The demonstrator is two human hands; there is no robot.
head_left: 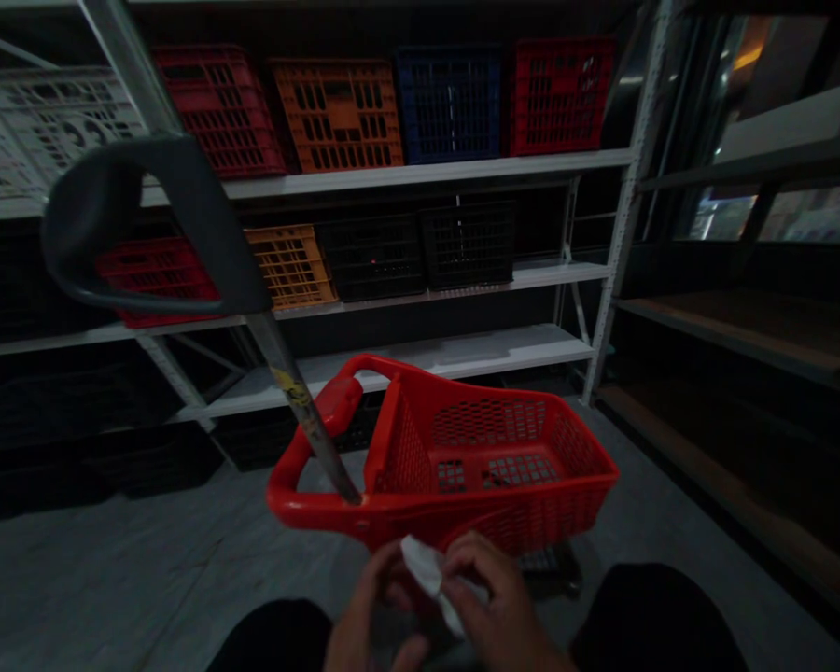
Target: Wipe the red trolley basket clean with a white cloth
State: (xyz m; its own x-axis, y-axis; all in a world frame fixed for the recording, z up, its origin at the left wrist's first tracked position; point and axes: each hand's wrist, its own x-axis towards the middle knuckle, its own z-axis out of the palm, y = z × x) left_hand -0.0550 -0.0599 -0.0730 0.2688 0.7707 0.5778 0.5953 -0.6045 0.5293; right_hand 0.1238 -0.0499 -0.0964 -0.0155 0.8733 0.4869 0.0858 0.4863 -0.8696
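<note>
- White tissue point(427, 574): one crumpled piece, held between my hands just in front of the near rim of the red shopping cart.
- My left hand point(378, 607) is curled, pinching one side of the tissue between fingers and thumb.
- My right hand point(494, 597) pinches the other side, its fingers pressed together over it.
- Red shopping cart point(532, 439): one, with a mesh basket.
- Metal pole point(301, 411): one, yellow-marked, rising from the cart's near rim and topped by a dark grey loop handle point(203, 215).
- Beyond the cart, a white metal shelving rack point(427, 175). Its top shelf holds five plastic crates point(336, 117): white, red, orange, blue, red. The shelf below holds four crates point(469, 247): red, orange, two black.
- Right of the cart: wooden shelves point(742, 327).
</note>
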